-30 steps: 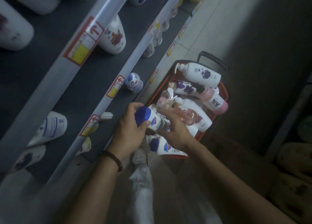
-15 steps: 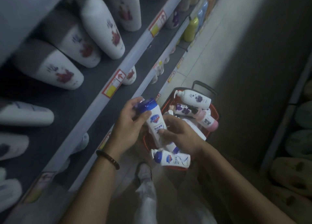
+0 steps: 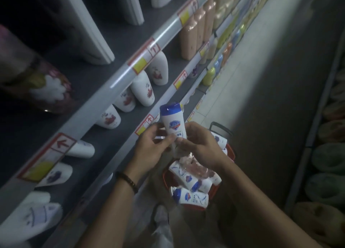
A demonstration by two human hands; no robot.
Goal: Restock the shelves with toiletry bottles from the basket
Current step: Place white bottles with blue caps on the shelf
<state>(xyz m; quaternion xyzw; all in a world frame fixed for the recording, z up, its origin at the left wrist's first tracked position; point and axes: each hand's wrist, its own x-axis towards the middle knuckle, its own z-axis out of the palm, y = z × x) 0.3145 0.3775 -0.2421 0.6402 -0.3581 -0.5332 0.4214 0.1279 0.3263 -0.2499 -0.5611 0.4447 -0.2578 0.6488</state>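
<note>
The left hand (image 3: 151,148) and the right hand (image 3: 201,147) are both gripping the lower part of a blue-capped bottle (image 3: 172,122), fingers curling round it from either side and holding it upright. The bottle is hanging above the red basket (image 3: 231,152), which is sitting on the floor beside the shelves (image 3: 119,74) and carrying other bottles (image 3: 188,195) lying on their sides. A row of white bottles (image 3: 141,89) is standing on the shelf just left of the hands.
</note>
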